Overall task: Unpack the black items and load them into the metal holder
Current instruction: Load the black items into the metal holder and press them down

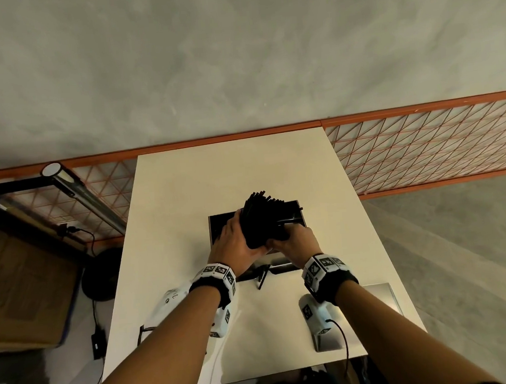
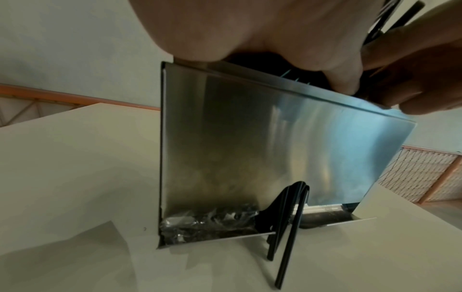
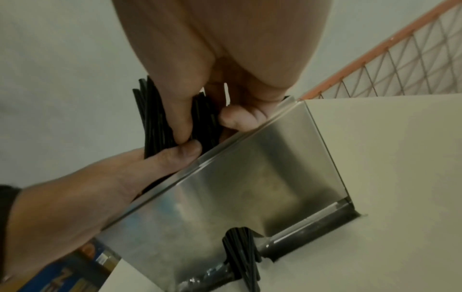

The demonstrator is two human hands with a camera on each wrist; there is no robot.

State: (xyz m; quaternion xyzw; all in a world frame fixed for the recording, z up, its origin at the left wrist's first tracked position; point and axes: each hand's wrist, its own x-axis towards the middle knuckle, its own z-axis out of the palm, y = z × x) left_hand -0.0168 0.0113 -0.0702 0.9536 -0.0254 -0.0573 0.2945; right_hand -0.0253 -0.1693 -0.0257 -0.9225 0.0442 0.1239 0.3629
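1. Gripping a thick fanned bundle of thin black plastic straws (image 1: 262, 221) from both sides, the left hand (image 1: 235, 244) and the right hand (image 1: 297, 243) hold it above the open top of the tall brushed-steel box dispenser (image 2: 262, 148), which stands on the white rectangular table (image 1: 185, 197).
2. Fingers of both hands are curled tight around the bundle's lower half; the right thumb (image 3: 182, 118) presses across the straws just above the steel rim.
3. Splaying is the likely trouble: the top ends already fan apart, and a loosened grip could let outer straws catch on the rim or fall outside the box.
4. Jamming is a second risk, since a bundle lowered crooked may wedge across the opening.
5. Several loose black straws (image 2: 285, 227) already poke from the dispenser's bottom slot onto the table, beside crumpled clear plastic wrapping (image 2: 205, 221); added weight from above may push more out.
6. An orange wire-mesh fence (image 1: 425, 146) runs behind the table.
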